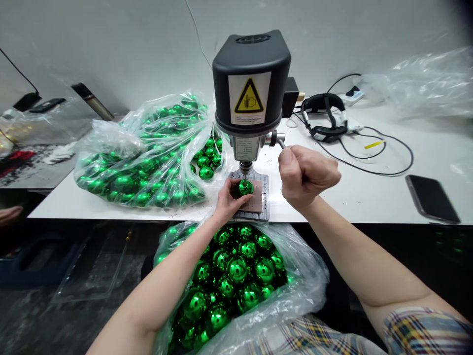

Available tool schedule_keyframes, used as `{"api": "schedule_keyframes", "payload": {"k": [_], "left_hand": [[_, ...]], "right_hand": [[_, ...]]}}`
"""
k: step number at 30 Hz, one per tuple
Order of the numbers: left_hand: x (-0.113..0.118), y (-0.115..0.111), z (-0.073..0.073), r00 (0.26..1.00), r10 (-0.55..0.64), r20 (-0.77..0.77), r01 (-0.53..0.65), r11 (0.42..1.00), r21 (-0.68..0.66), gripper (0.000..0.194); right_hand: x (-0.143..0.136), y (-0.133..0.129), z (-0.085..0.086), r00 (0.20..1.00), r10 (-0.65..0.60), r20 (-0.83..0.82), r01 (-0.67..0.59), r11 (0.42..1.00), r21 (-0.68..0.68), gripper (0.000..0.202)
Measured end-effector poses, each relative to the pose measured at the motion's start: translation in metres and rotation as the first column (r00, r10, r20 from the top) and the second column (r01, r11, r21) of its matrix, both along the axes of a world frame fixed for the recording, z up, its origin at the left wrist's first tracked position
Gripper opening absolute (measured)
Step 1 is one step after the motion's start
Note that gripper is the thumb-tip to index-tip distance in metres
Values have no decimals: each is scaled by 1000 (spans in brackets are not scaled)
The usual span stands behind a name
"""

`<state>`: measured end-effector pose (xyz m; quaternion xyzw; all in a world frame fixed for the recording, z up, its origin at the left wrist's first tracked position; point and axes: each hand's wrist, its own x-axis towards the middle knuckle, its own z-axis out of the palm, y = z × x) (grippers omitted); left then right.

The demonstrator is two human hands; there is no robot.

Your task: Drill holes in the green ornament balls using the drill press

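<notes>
A shiny green ball (pixel 245 187) rests on a brownish pad (pixel 256 203) on the base of a bench drill press (pixel 252 54), right under its spindle (pixel 246 166). My left hand (pixel 229 199) grips the ball from the left, thumb in front and fingers behind. Whether the drill bit touches the ball I cannot tell. To the right of the machine, my right hand (pixel 307 175) is closed in a fist round the feed lever (pixel 282 143). Below the table edge, an open plastic bag (pixel 306 291) full of similar green balls (pixel 236 268) lies on my lap.
Left of the press a big clear bag (pixel 114 140) of green balls covers the table (pixel 364 192). On the right are a head strap device (pixel 325 118), a black cable (pixel 401 142) and a phone (pixel 432 198). Another person's hand (pixel 10 216) shows at the far left.
</notes>
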<state>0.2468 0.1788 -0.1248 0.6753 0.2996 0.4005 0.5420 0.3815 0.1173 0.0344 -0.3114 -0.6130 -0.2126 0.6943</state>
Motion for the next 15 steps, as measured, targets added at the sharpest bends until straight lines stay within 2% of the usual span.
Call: {"api": "schedule_keyframes", "payload": {"k": [4,7,9,11,13,15], "left_hand": [[0,1,-2,1000,15,-9,-15,1000,16,53],[-2,1,-2,1000,24,-20,-23,999,22,54],[-1,2,-3,1000,19,-19,-19,1000,7,55],[1,3,-1,1000,7,-12,-7,1000,-26,55],[1,3,4,999,24,-22,-26,998,-60,55],[-5,2,18,994,100,-51,-104,992,-68,54]], "right_hand": [[4,-2,-10,997,35,72,-36,999,20,46],[2,-2,-8,993,60,98,-60,998,-7,46],[0,2,4,1000,22,-21,-22,1000,-19,45],[1,11,23,983,-8,-185,-4,998,-68,47],[6,26,45,947,-9,-322,-45,986,-160,49],[15,43,63,906,-4,-423,-107,965,-239,49]]}}
